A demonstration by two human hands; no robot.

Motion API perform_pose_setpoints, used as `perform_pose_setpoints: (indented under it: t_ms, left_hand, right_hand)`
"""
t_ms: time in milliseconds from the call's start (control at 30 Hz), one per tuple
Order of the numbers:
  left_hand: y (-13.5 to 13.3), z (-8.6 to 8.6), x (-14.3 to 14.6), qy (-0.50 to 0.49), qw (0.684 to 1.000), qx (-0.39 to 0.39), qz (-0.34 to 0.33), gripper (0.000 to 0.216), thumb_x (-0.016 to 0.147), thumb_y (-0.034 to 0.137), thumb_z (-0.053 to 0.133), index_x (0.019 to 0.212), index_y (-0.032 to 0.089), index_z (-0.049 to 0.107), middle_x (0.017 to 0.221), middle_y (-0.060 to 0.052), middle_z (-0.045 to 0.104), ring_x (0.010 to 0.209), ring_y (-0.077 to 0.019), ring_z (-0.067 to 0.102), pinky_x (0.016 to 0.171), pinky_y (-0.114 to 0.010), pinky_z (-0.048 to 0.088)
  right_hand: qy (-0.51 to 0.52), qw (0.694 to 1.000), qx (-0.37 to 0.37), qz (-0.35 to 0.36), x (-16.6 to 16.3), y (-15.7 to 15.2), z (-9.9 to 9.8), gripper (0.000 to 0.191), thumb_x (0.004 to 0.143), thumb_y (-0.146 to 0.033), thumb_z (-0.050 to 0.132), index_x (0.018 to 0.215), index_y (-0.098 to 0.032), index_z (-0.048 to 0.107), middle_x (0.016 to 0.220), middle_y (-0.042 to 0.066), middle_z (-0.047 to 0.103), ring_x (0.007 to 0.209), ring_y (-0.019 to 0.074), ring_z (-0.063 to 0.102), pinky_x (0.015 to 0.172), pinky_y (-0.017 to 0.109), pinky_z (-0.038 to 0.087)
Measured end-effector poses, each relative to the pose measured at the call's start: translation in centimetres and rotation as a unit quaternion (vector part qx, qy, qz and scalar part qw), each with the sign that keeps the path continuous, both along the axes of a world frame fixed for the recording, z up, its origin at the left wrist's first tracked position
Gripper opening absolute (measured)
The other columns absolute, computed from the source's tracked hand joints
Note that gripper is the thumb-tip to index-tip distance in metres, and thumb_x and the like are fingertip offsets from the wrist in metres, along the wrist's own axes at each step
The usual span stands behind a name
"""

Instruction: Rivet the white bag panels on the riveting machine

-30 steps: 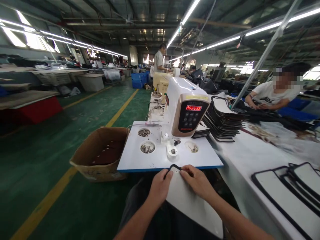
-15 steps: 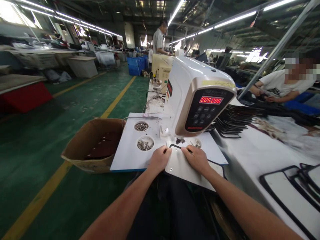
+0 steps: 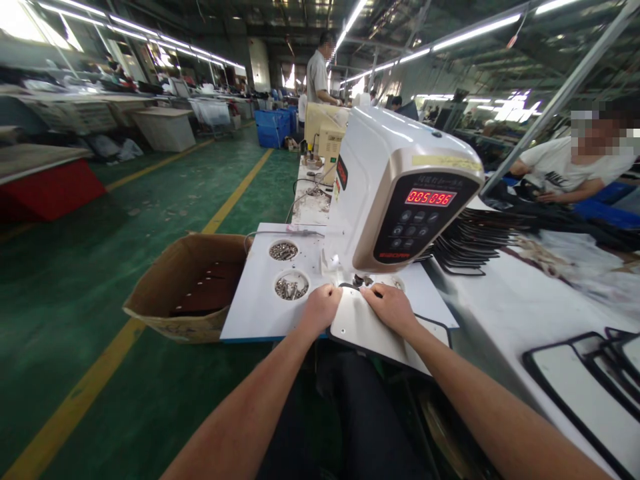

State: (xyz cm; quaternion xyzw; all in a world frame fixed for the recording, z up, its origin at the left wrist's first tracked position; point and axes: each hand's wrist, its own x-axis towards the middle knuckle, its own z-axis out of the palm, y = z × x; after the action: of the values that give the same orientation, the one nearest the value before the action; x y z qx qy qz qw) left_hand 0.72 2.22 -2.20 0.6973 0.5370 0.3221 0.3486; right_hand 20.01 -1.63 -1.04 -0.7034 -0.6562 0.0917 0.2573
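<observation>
A pale panel with black edging [image 3: 373, 333] lies tilted at the front of the white riveting machine [image 3: 365, 173], its far edge under the machine's head. Small metal studs show on its face. My left hand [image 3: 323, 308] pinches the panel's far left corner. Along the same far edge, my right hand [image 3: 391, 308] grips the panel with bent fingers, the forearm crossing over its right part. The machine's red display reads 005096. Two round wells of small metal parts, one nearer [image 3: 291, 285] and one farther [image 3: 283, 251], are left of my hands.
A cardboard box [image 3: 145, 320] with dark red pieces inside stands at left. To the right, a white table [image 3: 505, 300] carries a stack of black-edged panels [image 3: 470, 240] and several loose panels [image 3: 585, 380]. A person [image 3: 575, 173] works behind that table; another stands farther back.
The panel and both hands have shifted slightly forward, toward the machine. My grip stays the same, and the display number is unchanged.
</observation>
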Motion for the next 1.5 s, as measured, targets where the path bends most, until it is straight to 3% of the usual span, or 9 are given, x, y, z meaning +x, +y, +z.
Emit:
perform_pose_setpoints:
  t_ms: [233,433,567,700,767,833,933,1233,1500]
  left_hand:
    - [0.3,0.9,-0.2,-0.022,0.999,-0.034,-0.01,0.038,0.083,0.044,0.046,0.055,0.018,0.043,0.055,0.004,0.042,0.059,-0.0108,0.039,0.056,-0.028,0.024]
    - [-4.2,1.2,-2.7,-0.133,0.982,-0.135,-0.001,0.038,0.082,0.054,0.051,0.083,0.018,0.061,0.072,0.001,0.061,0.066,-0.0139,0.054,0.058,-0.025,0.039]
    - [-6.9,0.4,-3.9,-0.094,0.988,-0.114,0.031,0.041,0.084,0.057,0.047,0.074,0.018,0.055,0.067,0.002,0.057,0.064,-0.0129,0.05,0.058,-0.025,0.036]
    - [-6.7,0.6,-2.7,-0.012,0.998,-0.049,-0.024,0.038,0.088,0.05,0.042,0.068,0.019,0.052,0.065,0.002,0.054,0.065,-0.0134,0.048,0.062,-0.028,0.031]
    - [-5.9,1.0,-1.6,-0.003,0.997,-0.026,-0.074,0.038,0.089,0.047,0.039,0.069,0.019,0.053,0.067,0.001,0.056,0.067,-0.0143,0.048,0.063,-0.028,0.031]
    - [-5.2,1.3,-0.8,-0.007,0.994,-0.014,-0.109,0.038,0.09,0.047,0.038,0.071,0.019,0.055,0.071,0.0,0.06,0.069,-0.0153,0.05,0.064,-0.028,0.032]
    - [-4.3,1.6,-0.5,-0.003,0.993,-0.005,-0.119,0.039,0.09,0.046,0.038,0.068,0.019,0.055,0.07,-0.001,0.061,0.07,-0.0159,0.052,0.064,-0.028,0.032]
    - [-2.8,1.2,-2.0,0.055,0.998,0.001,-0.042,0.044,0.09,0.049,0.037,0.059,0.019,0.047,0.059,0.002,0.048,0.062,-0.0137,0.045,0.059,-0.028,0.024]
    - [-1.6,1.1,-1.5,0.102,0.994,-0.011,-0.024,0.045,0.091,0.049,0.035,0.062,0.02,0.053,0.067,-0.003,0.061,0.067,-0.0161,0.05,0.062,-0.029,0.027]
  right_hand:
    - [0.062,0.998,-0.018,0.005,-0.1,-0.3,-0.3,0.05,0.09,-0.055,0.042,0.055,-0.02,0.05,0.058,0.001,0.058,0.06,0.0147,0.049,0.058,0.028,0.03]
    - [0.203,0.977,-0.016,-0.065,-1.2,-3.1,-1.4,0.049,0.09,-0.056,0.042,0.058,-0.02,0.051,0.06,0.001,0.057,0.063,0.0163,0.05,0.058,0.027,0.033]
    - [0.302,0.951,-0.048,-0.05,-1.8,-6.3,-2.8,0.037,0.089,-0.053,0.048,0.088,-0.019,0.064,0.079,0.002,0.066,0.072,0.0183,0.058,0.064,0.028,0.043]
    - [0.236,0.971,0.028,-0.037,-1.5,-6.7,-2.1,0.047,0.085,-0.052,0.058,0.12,-0.021,0.058,0.105,0.005,0.066,0.085,0.0196,0.061,0.072,0.029,0.047]
    - [0.175,0.984,0.041,0.005,-1.4,-5.9,-1.1,0.041,0.087,-0.054,0.056,0.112,-0.022,0.063,0.102,0.005,0.067,0.088,0.0196,0.06,0.074,0.028,0.045]
    - [0.12,0.991,0.015,0.05,-1.5,-4.8,-0.3,0.038,0.091,-0.056,0.048,0.086,-0.022,0.066,0.08,0.002,0.066,0.076,0.0174,0.058,0.069,0.026,0.041]
    - [0.079,0.995,0.004,0.053,-1.5,-3.4,0.0,0.051,0.095,-0.056,0.039,0.061,-0.021,0.052,0.059,-0.001,0.055,0.061,0.0141,0.049,0.06,0.026,0.033]
    - [0.094,0.995,0.013,0.014,-1.3,0.1,-0.2,0.049,0.093,-0.049,0.041,0.054,-0.02,0.043,0.056,-0.001,0.052,0.059,0.0129,0.045,0.058,0.027,0.028]
    - [0.095,0.995,-0.028,0.004,-1.0,2.1,-0.8,0.042,0.086,-0.041,0.045,0.051,-0.018,0.053,0.056,0.003,0.059,0.06,0.0146,0.05,0.056,0.028,0.028]
